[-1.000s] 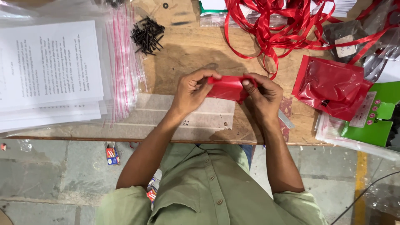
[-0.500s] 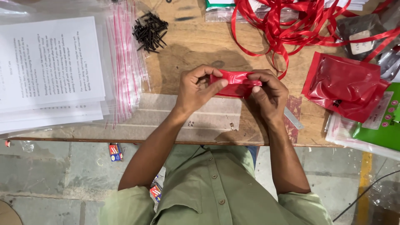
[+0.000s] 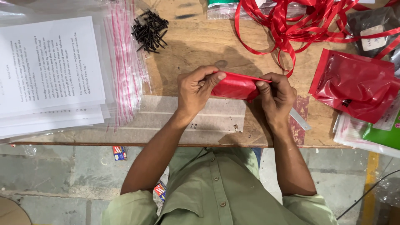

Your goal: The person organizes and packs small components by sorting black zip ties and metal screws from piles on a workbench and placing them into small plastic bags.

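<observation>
— What do we have in our hands?

— A small red pouch, held just above the wooden table. Our left hand pinches its left end, thumb on top and fingers curled under; our right hand closes on the right end the same way (both grips tight on the pouch).

— And around us?

— A pile of black screws lies beyond the left hand, well apart. Red ribbon tangles beyond the right hand. Larger red bags sit off to the right, printed sheets and clear zip bags off to the left.
</observation>
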